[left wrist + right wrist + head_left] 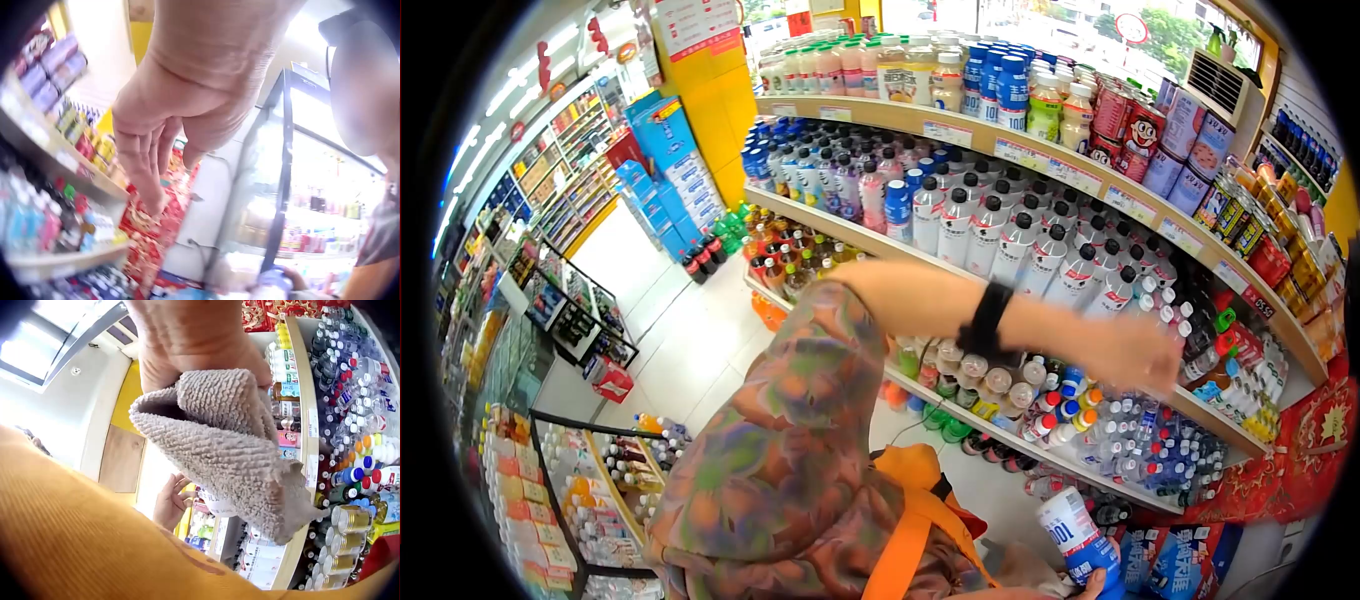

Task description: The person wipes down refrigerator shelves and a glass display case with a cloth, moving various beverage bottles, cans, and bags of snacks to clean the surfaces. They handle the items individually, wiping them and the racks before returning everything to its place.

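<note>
My left hand (1135, 352) is stretched out to the right in front of the drink shelves, a black band on its wrist. In the left wrist view its fingers hang loosely bent and hold nothing. Low in the head view, my right hand (1092, 587) grips a blue-and-white bottle (1072, 530), tilted. A folded grey towel (219, 437) is bunched in the same hand in the right wrist view, hiding most of the fingers. White parts of the bottle (215, 504) show behind the towel.
Curved shelves (1040, 150) hold rows of bottles and cans. White bottles with black caps (990, 235) fill the middle tier. A red patterned cloth (1300, 445) hangs at the right, near blue packs (1175, 560) low down. A rack of drinks (590, 490) stands at lower left.
</note>
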Available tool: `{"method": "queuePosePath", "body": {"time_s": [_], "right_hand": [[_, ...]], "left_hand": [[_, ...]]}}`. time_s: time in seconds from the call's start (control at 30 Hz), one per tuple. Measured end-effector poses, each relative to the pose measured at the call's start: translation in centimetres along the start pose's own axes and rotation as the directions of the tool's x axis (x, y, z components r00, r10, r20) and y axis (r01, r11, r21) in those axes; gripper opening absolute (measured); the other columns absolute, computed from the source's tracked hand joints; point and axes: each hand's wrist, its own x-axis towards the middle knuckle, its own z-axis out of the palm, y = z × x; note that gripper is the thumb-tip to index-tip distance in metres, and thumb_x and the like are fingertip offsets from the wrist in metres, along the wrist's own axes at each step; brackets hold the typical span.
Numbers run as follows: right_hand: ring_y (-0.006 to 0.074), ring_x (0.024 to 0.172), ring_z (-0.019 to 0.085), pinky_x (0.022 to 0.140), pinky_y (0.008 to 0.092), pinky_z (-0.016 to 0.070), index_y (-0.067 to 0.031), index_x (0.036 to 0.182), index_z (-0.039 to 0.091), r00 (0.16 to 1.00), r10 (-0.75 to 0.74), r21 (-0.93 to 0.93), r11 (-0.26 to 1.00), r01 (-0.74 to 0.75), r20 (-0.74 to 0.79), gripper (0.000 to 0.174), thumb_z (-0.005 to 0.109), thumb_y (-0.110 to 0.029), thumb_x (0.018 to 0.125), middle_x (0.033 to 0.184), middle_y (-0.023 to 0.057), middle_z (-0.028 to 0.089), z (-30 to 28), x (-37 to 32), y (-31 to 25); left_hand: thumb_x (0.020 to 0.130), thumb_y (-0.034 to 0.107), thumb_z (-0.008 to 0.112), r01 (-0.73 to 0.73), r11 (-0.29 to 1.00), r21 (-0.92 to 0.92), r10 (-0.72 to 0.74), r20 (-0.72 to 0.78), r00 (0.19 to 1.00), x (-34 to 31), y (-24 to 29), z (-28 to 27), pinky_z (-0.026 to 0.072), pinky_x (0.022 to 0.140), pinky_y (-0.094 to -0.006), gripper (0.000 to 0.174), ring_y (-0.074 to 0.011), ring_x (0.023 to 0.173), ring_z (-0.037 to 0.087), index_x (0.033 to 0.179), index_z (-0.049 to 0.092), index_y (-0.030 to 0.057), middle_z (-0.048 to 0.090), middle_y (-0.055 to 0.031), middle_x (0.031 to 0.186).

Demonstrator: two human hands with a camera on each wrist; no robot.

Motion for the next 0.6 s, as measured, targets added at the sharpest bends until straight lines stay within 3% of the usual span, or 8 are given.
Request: {"method": "queuePosePath", "body": {"time_s": [0.03,0.1,0.13,0.2,0.23,0.4,0.53,0.6], "right_hand": [[0.0128,0.062,0.048,0.054,0.0228,0.0385,-0.0156,0.132,0.042,1.0,0.011,0.004,1.0,-0.011,0.013,0.054,0.066,-0.038,0.089,0.085,0.0074,0.056,-0.6,0.2,0.8],[0.0131,0.06,0.048,0.052,0.0228,0.0383,-0.0162,0.132,0.041,0.999,0.036,0.021,0.999,-0.037,0.037,0.055,0.067,-0.037,0.089,0.082,0.0077,0.057,-2.2,0.8,2.5],[0.0133,0.059,0.048,0.051,0.0228,0.0383,-0.0165,0.132,0.041,0.997,0.052,0.026,0.998,-0.053,0.055,0.055,0.067,-0.037,0.089,0.081,0.0079,0.057,-3.0,0.9,3.4],[0.0137,0.056,0.048,0.049,0.0228,0.0381,-0.0171,0.132,0.041,0.994,0.071,0.045,0.996,-0.075,0.085,0.055,0.068,-0.036,0.088,0.079,0.0082,0.057,-4.6,1.3,5.0],[0.0139,0.055,0.048,0.048,0.0228,0.038,-0.0175,0.132,0.04,0.993,0.078,0.054,0.995,-0.084,0.093,0.055,0.068,-0.036,0.088,0.078,0.0083,0.057,-5.5,1.4,5.8],[0.0147,0.049,0.047,0.042,0.0228,0.0376,-0.019,0.132,0.039,0.971,0.129,0.065,0.987,-0.145,0.203,0.056,0.07,-0.034,0.088,0.072,0.0092,0.057,-10.1,1.0,9.7],[0.0149,0.058,0.054,0.048,0.025,0.0417,-0.007,0.131,0.039,0.806,0.222,-0.235,0.966,-0.107,0.548,0.052,0.064,-0.033,0.093,0.082,0.0121,0.06,-9.1,-2.5,4.1],[0.0187,0.074,0.059,0.065,0.0268,0.0474,-0.0074,0.137,0.035,0.851,-0.065,-0.094,0.987,0.133,0.522,0.058,0.063,-0.033,0.093,0.096,0.0172,0.061,-8.4,-3.9,3.6]], "left_hand": [[0.089,0.038,0.062,-0.221,0.974,-0.044,0.223,0.032,0.974,-1.5,-0.4,3.4,0.0525,0.07,-0.0383,0.035,-0.0262,0.082,0.067,0.099,0.065,0.0041,0.068,-0.0109,0.086],[0.079,0.048,0.071,-0.023,0.986,-0.166,0.058,0.21,0.976,-5.3,1.9,8.3,0.0538,0.066,-0.0359,0.058,-0.0254,0.078,0.069,0.103,0.065,-0.0051,0.071,-0.0154,0.088],[0.076,0.05,0.073,0.072,0.973,-0.217,-0.001,0.31,0.951,-6.3,0.8,12.0,0.0538,0.069,-0.0347,0.072,-0.0257,0.083,0.069,0.114,0.059,-0.0086,0.071,-0.017,0.095],[0.074,0.057,0.073,0.153,0.939,-0.307,0.001,0.45,0.893,-8.9,2.4,14.1,0.0522,0.078,-0.04,0.084,-0.0336,0.091,0.066,0.128,0.048,-0.0018,0.067,-0.0206,0.1],[0.07,0.058,0.076,0.196,0.964,-0.178,-0.077,0.52,0.851,-9.7,3.5,14.7,0.0516,0.077,-0.0404,0.088,-0.0351,0.089,0.066,0.128,0.047,-0.002,0.067,-0.0212,0.099],[0.065,0.052,0.081,0.225,0.936,-0.269,-0.101,0.408,0.907,-14.8,4.2,19.8,0.0509,0.077,-0.0395,0.087,-0.0347,0.09,0.065,0.125,0.046,-0.0003,0.066,-0.021,0.095],[0.065,0.04,0.08,0.345,0.859,-0.379,-0.199,0.373,0.906,-17.8,6.9,19.5,0.0511,0.076,-0.0375,0.076,-0.0323,0.088,0.065,0.121,0.047,-0.0003,0.066,-0.0189,0.095],[0.066,0.038,0.079,0.344,0.851,-0.397,-0.199,0.361,0.911,-18.5,7.5,19.7,0.0511,0.073,-0.0359,0.072,-0.0302,0.084,0.066,0.119,0.048,0.0012,0.066,-0.0181,0.093]]}}
